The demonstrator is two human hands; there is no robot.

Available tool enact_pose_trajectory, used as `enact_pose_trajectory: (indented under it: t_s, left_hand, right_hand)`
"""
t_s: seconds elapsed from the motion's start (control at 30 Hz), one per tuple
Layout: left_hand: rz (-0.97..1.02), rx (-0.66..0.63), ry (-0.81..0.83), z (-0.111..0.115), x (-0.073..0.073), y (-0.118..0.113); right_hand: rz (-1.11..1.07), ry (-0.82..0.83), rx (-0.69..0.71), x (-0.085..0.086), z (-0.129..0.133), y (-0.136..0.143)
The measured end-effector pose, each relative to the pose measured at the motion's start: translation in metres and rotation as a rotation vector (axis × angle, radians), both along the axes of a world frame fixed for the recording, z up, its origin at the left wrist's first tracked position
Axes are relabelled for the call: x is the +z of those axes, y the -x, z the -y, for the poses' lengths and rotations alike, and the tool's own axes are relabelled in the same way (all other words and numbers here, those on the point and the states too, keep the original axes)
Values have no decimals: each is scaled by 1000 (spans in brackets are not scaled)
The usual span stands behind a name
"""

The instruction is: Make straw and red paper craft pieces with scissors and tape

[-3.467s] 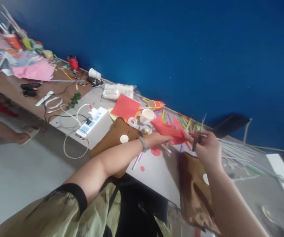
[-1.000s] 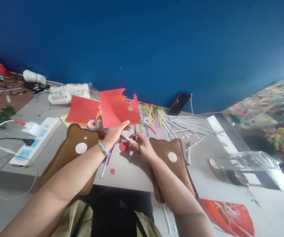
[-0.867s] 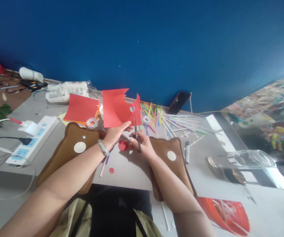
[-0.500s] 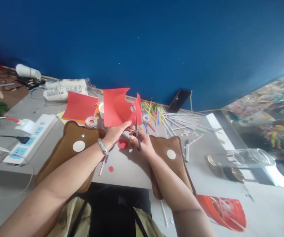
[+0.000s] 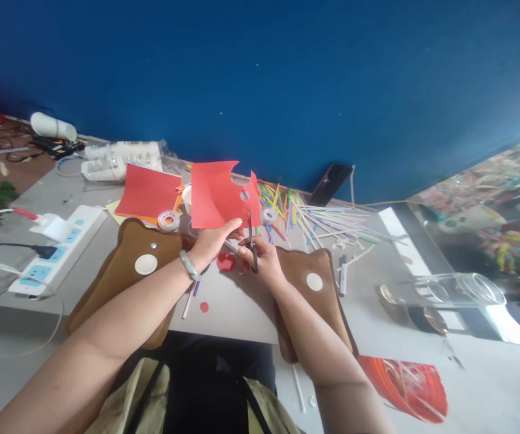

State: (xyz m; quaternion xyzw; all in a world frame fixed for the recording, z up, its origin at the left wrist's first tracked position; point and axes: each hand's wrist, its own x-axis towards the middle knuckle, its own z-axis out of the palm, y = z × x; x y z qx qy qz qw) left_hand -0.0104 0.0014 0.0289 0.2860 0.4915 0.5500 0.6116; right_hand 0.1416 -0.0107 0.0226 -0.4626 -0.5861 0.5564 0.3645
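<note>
My left hand [image 5: 217, 242] pinches the lower edge of a sheet of red paper [image 5: 212, 196], thumb on the near face. The sheet stands up from the hand, with a curved bite out of its top edge and a small round hole at the right. In my right hand [image 5: 263, 259] is a pair of scissors [image 5: 254, 248], fingers wrapped round the handles. Its blades point upward and overlap the sheet's lower right part. On the table below lie a red paper disc [image 5: 226, 261], partly behind my hands, and a smaller red disc [image 5: 204, 307].
Brown bear-shaped mats [image 5: 122, 280] lie under both forearms. Behind are more red paper [image 5: 149, 191], a tape roll [image 5: 168, 220], many coloured sticks [image 5: 287, 211] and a phone [image 5: 329, 184] against the wall. A power strip [image 5: 81, 226] is left; a clear jar [image 5: 449, 289] lies right.
The view has shifted slightly. Both hands, the red paper and the scissors keep nearly the same positions; little else differs.
</note>
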Motion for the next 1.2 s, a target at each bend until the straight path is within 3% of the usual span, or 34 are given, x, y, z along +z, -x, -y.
enact_pose_trajectory:
  t_s: [0.7, 0.87, 1.2]
  left_hand:
    - [-34, 27, 6, -2, 3, 3]
    - [-154, -33, -50, 1, 9, 4]
    - [-268, -150, -193, -2, -4, 8]
  right_hand:
    - [29, -25, -27, -1, 0, 0]
    - [-10, -18, -1, 0, -2, -2]
    - [34, -67, -29, 4, -2, -5]
